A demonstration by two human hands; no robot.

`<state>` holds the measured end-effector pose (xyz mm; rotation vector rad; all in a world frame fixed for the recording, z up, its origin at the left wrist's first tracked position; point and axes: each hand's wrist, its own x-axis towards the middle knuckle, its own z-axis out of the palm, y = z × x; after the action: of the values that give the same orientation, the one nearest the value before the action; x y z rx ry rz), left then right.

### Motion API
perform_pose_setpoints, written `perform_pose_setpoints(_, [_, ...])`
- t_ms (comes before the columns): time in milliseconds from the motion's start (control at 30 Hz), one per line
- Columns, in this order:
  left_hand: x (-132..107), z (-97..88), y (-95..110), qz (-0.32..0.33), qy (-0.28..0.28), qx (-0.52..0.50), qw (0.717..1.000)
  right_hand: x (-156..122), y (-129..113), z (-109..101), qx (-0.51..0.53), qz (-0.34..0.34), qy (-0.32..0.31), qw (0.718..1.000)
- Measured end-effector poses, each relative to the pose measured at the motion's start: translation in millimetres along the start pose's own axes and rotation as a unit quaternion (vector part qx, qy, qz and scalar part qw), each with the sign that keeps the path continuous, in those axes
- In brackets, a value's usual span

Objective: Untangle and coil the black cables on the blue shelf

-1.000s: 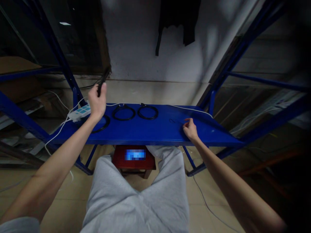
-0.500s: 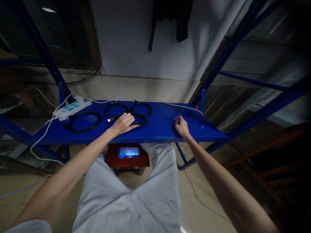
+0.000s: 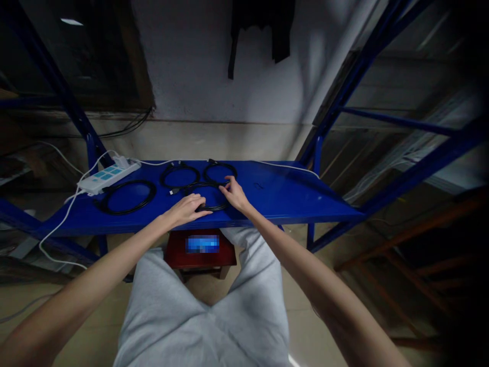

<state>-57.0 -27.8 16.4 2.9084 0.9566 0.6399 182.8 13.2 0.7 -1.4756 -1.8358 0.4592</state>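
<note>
A coiled black cable (image 3: 208, 185) lies near the front middle of the blue shelf, between my two hands. My left hand (image 3: 186, 209) is closed on the near left side of this coil, its thumb along the shelf's front. At the coil's right side, my right hand (image 3: 236, 195) has thumb and forefinger on the cable. A light-coloured plug (image 3: 174, 191) pokes out to the left of the coil. Behind it lie two more black coils, one at left (image 3: 179, 176) and one at right (image 3: 219, 171). A thin dark twist tie (image 3: 259, 186) rests to the right.
Another black cable coil (image 3: 128, 197) lies at the shelf's left, by a white power strip (image 3: 109, 177). A white cord (image 3: 282, 165) runs along the back edge of the blue shelf (image 3: 305, 196). Blue posts rise at both sides. A red stool (image 3: 179, 257) stands below.
My right hand has moved left from near the twist tie to the cable coil. My left hand has shifted slightly toward the shelf's front edge, and the coil now looks wider.
</note>
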Motion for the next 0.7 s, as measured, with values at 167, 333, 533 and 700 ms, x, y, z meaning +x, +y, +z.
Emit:
perform_pose_setpoints(167, [-10, -0.1, 3, -0.049, -0.066, -0.091, 0.992, 25, -24, 19, -0.125, 0.082, -0.018, 0.989])
perform_pose_setpoints(333, [-13, -16.5, 6, -0.047, -0.106, -0.088, 0.989, 31, -14, 14, -0.107, 0.031, -0.071, 0.991])
perform_pose_setpoints(533, [-6, -48.1, -5, 0.053, -0.129, 0.083, 0.987, 34, -2, -7, 0.035, -0.06, -0.003, 0.998])
perform_pose_setpoints(700, [15, -72.7, -37, 0.108, -0.072, 0.181, 0.975, 30, 9, -13, 0.092, -0.028, 0.054, 0.994])
